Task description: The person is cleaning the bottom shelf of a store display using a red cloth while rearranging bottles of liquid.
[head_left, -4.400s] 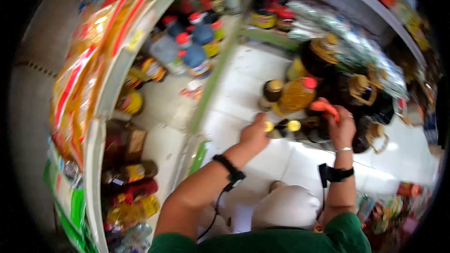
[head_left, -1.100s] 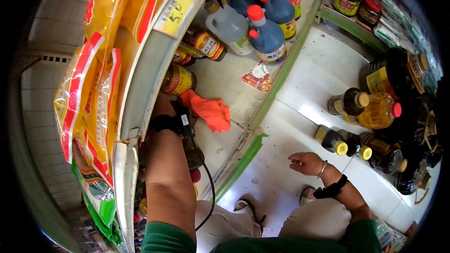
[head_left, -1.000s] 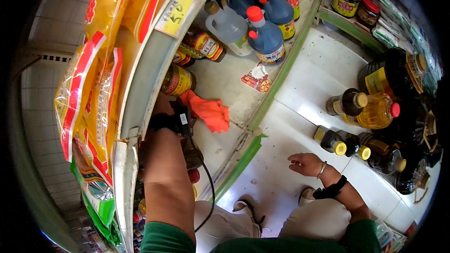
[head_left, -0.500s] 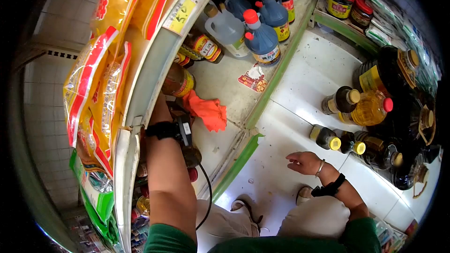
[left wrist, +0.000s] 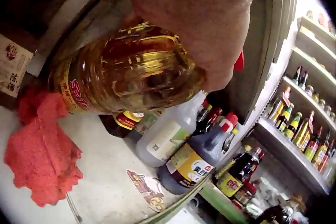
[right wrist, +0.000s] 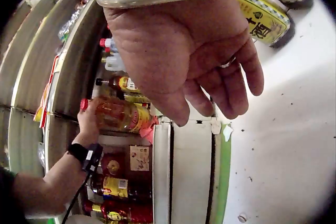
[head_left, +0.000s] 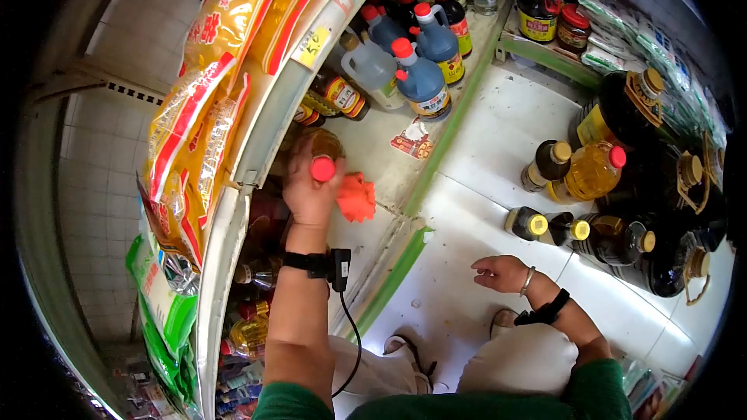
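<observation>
My left hand [head_left: 311,198] grips the upper part of a plastic bottle of golden cooking oil [left wrist: 131,71], just below its red cap [head_left: 323,169]. In the left wrist view the bottle shows a ribbed side and a yellow-and-red label near its base. An orange-red cloth [left wrist: 44,155] lies crumpled on the low shelf [head_left: 369,237], right beside the bottle's base. My right hand [right wrist: 184,61] hangs over the white floor with loosely bent fingers and holds nothing; a silver bangle circles that wrist.
Blue-bodied jugs with red caps [head_left: 424,89] and a clear jug [head_left: 373,70] stand farther along the shelf. The upper shelf edge [head_left: 268,124], stacked with yellow bags [head_left: 198,85], overhangs the left arm. Several dark bottles and an oil bottle [head_left: 587,171] stand on the floor at right.
The orange-red cloth was at my right hand and now lies on the shelf. My left hand has come out from under the shelf edge with the oil bottle, whose red cap now shows.
</observation>
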Tool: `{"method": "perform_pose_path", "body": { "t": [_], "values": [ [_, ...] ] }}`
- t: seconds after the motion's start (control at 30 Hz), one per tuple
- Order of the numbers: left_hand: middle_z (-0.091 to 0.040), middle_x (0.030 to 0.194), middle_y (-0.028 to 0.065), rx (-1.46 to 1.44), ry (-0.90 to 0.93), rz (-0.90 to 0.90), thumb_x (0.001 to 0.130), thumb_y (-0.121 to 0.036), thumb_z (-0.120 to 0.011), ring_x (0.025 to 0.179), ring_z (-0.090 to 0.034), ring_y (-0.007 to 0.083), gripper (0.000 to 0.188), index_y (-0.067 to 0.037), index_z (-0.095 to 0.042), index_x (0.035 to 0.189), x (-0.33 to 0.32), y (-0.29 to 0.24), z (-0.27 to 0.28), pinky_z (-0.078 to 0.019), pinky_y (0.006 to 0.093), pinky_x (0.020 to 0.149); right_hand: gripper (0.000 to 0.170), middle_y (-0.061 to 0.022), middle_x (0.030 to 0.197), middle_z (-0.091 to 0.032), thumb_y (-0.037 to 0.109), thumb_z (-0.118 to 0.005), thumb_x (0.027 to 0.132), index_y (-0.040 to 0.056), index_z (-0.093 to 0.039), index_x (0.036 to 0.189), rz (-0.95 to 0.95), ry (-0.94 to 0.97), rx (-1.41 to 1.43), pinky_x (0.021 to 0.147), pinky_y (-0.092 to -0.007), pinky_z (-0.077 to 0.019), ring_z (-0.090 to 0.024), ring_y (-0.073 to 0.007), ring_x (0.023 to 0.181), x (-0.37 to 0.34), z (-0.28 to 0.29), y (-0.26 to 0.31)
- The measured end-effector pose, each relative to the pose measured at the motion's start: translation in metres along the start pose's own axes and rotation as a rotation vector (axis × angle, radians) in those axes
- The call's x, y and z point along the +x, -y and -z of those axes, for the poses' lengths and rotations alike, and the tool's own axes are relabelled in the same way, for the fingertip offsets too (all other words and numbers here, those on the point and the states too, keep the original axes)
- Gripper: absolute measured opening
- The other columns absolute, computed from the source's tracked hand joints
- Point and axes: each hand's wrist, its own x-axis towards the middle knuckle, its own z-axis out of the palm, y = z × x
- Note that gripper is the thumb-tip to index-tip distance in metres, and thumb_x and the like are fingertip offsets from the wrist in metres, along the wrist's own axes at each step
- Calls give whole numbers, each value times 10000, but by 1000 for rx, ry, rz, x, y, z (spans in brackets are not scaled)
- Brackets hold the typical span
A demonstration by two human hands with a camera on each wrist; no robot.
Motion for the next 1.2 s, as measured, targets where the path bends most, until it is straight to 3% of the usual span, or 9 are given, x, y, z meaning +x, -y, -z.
{"method": "perform_pose_path", "body": {
  "t": [0.07,0.1,0.17,0.33,0.4,0.6,0.7,0.93,1.2],
  "values": [
    [-597,1163,160,-142,-11,217,703,-303,-761,1041,-585,309,598,-29,-567,1198,-2,1,7,-470,374,904,412,-140,971,-666,372,-591,862,81,-583,1155,-5,0,-2,791,-369,-500,-632,-308,901,-3,-2,0],
    [-597,1163,160,-144,-14,215,703,-303,-761,1041,-585,309,598,-29,-567,1198,-3,3,9,-470,374,904,409,-140,975,-666,369,-593,861,81,-586,1152,-8,5,-4,791,-368,-500,-633,-306,900,-4,-2,0],
    [-624,1099,148,-540,-2,470,722,-197,-763,978,-603,260,524,29,-574,1155,-7,2,11,-474,333,881,404,-138,977,-666,367,-592,862,81,-588,1147,4,-5,-21,788,-368,-501,-633,-304,898,-3,-5,-1],
    [-598,1121,169,-751,-27,446,715,-33,-731,1012,-584,254,467,68,-560,1138,-3,-52,49,-450,336,910,391,-132,974,-669,365,-593,861,82,-596,1132,22,-65,-12,778,-370,-504,-636,-300,883,-7,-13,-11],
    [-570,1175,185,-662,-17,229,694,-8,-726,1062,-564,272,497,67,-550,1153,-4,-67,61,-431,340,941,388,-131,955,-672,364,-591,862,82,-596,1129,-5,-38,-4,772,-373,-506,-638,-299,870,-9,-11,-8],
    [-566,1190,191,-783,161,71,637,8,-736,1117,-544,296,545,45,-555,1150,3,-124,95,-410,371,974,390,-131,939,-674,361,-583,866,83,-592,1139,-35,-60,-19,770,-374,-506,-640,-291,864,-16,-20,-21],
    [-581,1172,173,-932,265,-57,627,-12,-769,1116,-550,300,557,31,-563,1142,5,-143,72,-431,375,953,391,-124,950,-675,358,-579,868,81,-592,1142,-55,-44,-5,776,-372,-506,-641,-289,870,-19,-20,-22],
    [-586,1183,152,-1001,383,41,656,-101,-792,1110,-559,244,541,22,-575,1136,-25,-193,-38,-442,339,947,402,-130,1035,-657,347,-573,870,75,-588,1166,-47,-44,10,798,-363,-501,-642,-281,878,-37,4,4],
    [-582,1192,165,-873,430,80,662,-246,-782,1114,-552,288,560,-6,-590,1130,-34,-218,-85,-443,349,953,302,-123,1060,-653,185,-642,850,54,-624,1121,351,-142,321,841,-347,-490,-632,-273,959,-93,74,46]
  ]
}}
